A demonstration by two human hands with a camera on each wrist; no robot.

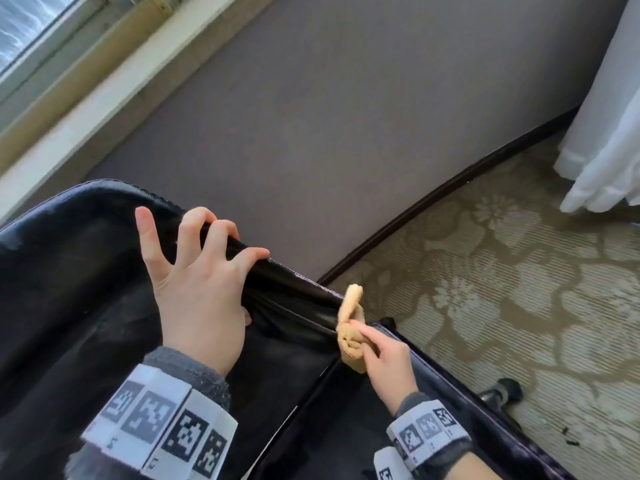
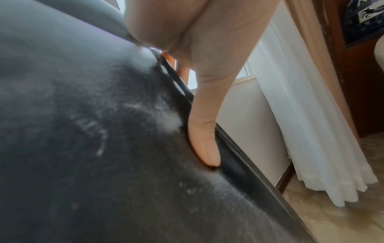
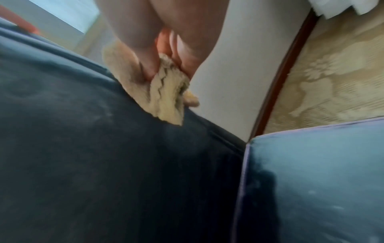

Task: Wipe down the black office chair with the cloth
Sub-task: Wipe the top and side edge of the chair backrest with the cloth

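The black office chair [image 1: 69, 271] fills the lower left of the head view, its backrest top edge running diagonally. My left hand [image 1: 197, 282] grips that top edge, fingers curled over it and the thumb pressed against the front face. In the left wrist view the thumb [image 2: 204, 139] lies along the seam of the dusty chair [image 2: 83, 148]. My right hand [image 1: 384, 358] pinches a bunched tan cloth [image 1: 351, 327] against the backrest edge lower right. The right wrist view shows the cloth [image 3: 164, 95] held between the fingertips on the chair [image 3: 104, 164].
A grey wall [image 1: 346, 116] with a dark baseboard [image 1: 450, 188] stands close behind the chair. Floral carpet [image 1: 519, 289] spreads to the right, with a white curtain [image 1: 606, 133] at the far right. A chair caster [image 1: 502, 393] shows low right. A window frame [image 1: 52, 46] is top left.
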